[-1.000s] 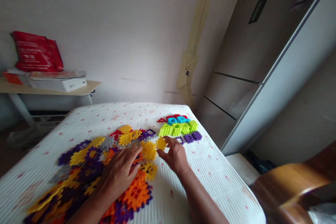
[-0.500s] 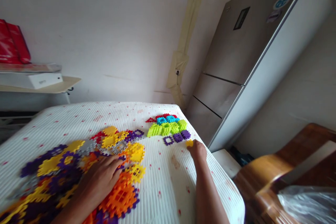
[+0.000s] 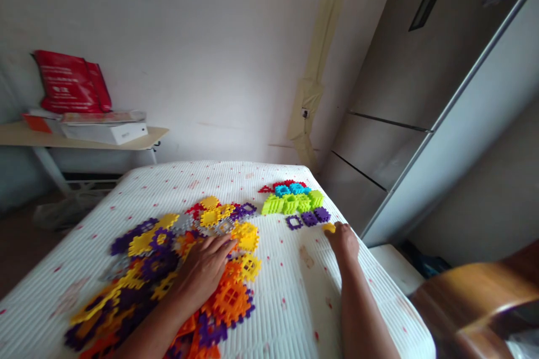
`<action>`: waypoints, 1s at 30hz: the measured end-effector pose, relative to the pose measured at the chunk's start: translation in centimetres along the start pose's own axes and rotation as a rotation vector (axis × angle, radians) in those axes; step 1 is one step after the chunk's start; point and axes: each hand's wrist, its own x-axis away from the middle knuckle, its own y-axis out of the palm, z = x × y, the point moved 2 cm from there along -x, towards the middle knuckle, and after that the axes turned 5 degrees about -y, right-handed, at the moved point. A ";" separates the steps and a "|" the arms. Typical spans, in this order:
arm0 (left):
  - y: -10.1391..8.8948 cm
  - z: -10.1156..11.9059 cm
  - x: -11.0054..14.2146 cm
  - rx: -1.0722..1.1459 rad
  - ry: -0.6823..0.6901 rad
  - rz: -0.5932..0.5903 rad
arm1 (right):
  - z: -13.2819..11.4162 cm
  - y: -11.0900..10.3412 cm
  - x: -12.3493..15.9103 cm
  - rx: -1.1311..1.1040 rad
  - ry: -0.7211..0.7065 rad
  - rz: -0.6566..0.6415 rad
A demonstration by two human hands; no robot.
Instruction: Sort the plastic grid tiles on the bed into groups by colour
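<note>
Right hand (image 3: 343, 241) moved notched yellow plastic block (image 3: 329, 228) rightward

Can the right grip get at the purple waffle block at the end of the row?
Probably yes. The right grip lies close to the purple waffle block. Only the small yellow waffle block at its fingers sits between them, and nothing else seems to be in the way.

This is a room in a home, probably a bedroom. A white ribbed mattress (image 3: 286, 303) with small red dots lies beside a tall stainless-steel refrigerator (image 3: 391, 84), and a narrow pale wooden surface (image 3: 84, 137) holds a red paper bag (image 3: 69, 83).
</note>
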 end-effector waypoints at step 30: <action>-1.6 1.3 -3.0 0.187 0.122 -0.153 | -5.6 0.1 1.7 -0.208 -0.315 0.171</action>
